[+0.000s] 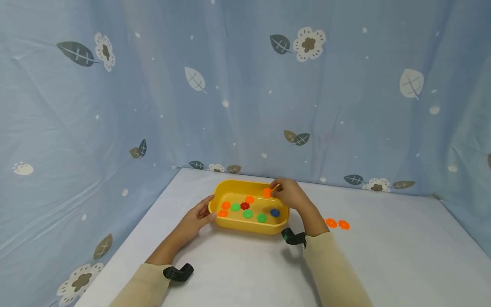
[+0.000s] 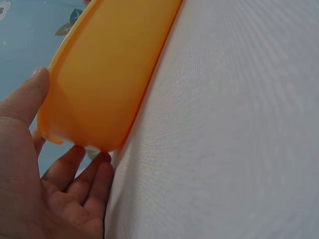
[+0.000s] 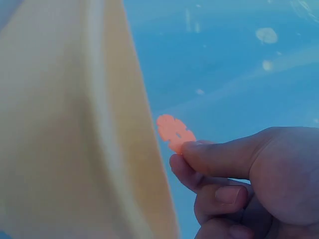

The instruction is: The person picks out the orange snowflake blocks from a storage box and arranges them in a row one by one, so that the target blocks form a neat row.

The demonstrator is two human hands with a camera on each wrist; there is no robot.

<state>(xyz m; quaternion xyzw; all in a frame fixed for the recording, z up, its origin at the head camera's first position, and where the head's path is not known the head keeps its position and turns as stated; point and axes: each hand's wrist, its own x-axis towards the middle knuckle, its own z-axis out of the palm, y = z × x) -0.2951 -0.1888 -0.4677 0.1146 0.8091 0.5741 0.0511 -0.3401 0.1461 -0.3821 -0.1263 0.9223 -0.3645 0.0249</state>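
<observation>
A person's two hands work at a yellow tray [image 1: 251, 227] on a white table [image 1: 402, 247], before a blue curtain [image 1: 245, 94] printed with leaves and flowers. The tray is oblong, its open side up; its long axis runs left to right across the person's front, slanting slightly so that the right end sits a little nearer.

The left hand [image 1: 194, 221] grips the tray's left end, thumb at the rim and fingers against the outside wall.

The right hand [image 1: 290, 195] pinches an orange flower-shaped disc [image 1: 267, 193] by its edge, between thumb and index finger. In the head view the disc appears against the tray's far wall, near the right corner. The disc is round; the right wrist view shows it obliquely, as a narrow oval leaning from upper left to lower right, its free edge pointing away from the fingertips.

Inside the tray lie three orange discs [image 1: 249, 199], three green discs [image 1: 247, 214], a red disc [image 1: 244, 206] and a blue disc [image 1: 274, 212]. More orange pieces [image 1: 344, 224] lie on the table just right of the right forearm, one partly hidden by it.
</observation>
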